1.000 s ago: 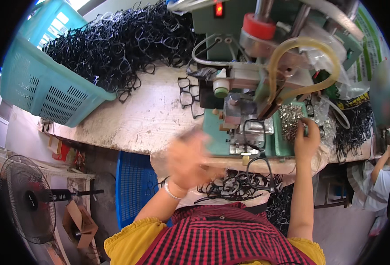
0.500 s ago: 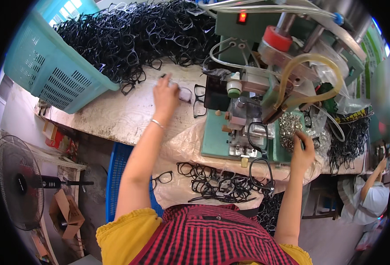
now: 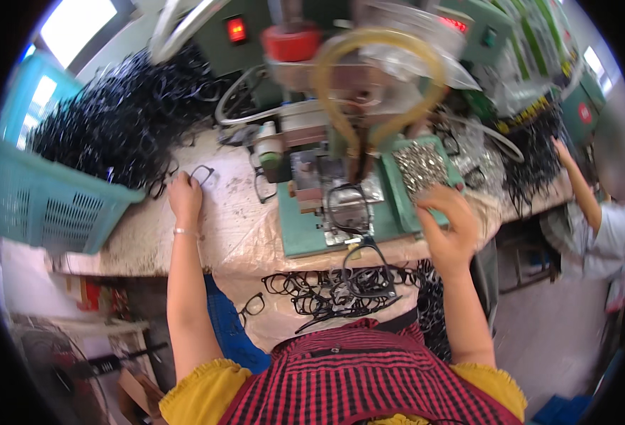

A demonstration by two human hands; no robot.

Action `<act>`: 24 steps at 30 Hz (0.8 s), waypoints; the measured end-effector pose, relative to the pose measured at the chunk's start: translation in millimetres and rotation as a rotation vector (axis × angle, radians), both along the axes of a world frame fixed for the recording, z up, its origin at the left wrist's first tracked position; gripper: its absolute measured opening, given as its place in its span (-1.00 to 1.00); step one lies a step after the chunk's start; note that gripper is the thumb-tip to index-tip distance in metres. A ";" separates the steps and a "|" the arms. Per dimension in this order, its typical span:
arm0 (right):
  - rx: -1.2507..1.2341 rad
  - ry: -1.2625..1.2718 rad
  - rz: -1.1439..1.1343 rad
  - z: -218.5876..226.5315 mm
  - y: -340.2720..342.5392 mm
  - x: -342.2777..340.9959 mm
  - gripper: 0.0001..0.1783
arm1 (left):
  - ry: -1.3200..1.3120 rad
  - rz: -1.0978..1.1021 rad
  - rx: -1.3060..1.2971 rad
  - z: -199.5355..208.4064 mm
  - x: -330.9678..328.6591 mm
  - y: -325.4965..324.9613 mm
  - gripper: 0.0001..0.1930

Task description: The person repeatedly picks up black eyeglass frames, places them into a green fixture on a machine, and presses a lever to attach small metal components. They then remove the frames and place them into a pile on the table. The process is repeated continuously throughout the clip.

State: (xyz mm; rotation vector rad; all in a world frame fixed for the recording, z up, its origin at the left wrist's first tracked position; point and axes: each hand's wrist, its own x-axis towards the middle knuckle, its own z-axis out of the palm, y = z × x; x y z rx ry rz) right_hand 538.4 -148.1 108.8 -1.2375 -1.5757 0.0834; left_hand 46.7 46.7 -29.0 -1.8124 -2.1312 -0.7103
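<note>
- The left hand is set down at the far left of the table, fingers bent and close together at the near edge of a pair of black glasses; whether they grip it, I cannot tell.
- The right hand is at the near right edge of a green tray, thumb and forefinger curved toward each other; whether a small piece sits between the tips cannot be seen.
- Small shiny metal parts fill the tray, just beyond the right fingertips.
- Between the hands stands a machine with a green base; a second pair of glasses is at its front, one rim over the base and the other hanging past its front edge, nearer the right hand than the left.
- A tan hose loops above, covering part of the machine; a small bottle stands at its left side.
- A big heap of black frames lies beyond the left hand, beside a blue-green basket.
- More frames lie below the table edge, before the apron.
- At far right, another person's arm reaches toward dark frames.
</note>
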 end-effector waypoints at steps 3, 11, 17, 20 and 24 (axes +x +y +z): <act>-0.029 0.137 0.139 15.9 39.1 -27.2 -0.86 | -0.332 -0.107 0.202 17.0 49.5 -22.2 -0.77; -0.160 0.775 0.281 -6.4 49.3 -59.0 -0.63 | -1.459 -0.517 0.225 102.1 157.6 -113.1 -0.80; -0.310 1.077 0.426 14.5 39.1 -74.7 -0.53 | -0.642 -1.070 0.483 216.8 217.3 -128.9 -0.80; -0.311 1.130 0.440 21.7 30.8 -78.8 -0.51 | -0.922 -1.095 0.496 213.1 221.7 -131.9 -0.86; -0.220 0.540 0.284 9.3 37.0 -33.1 -0.64 | -0.472 -1.292 0.419 197.2 230.3 -152.8 -0.84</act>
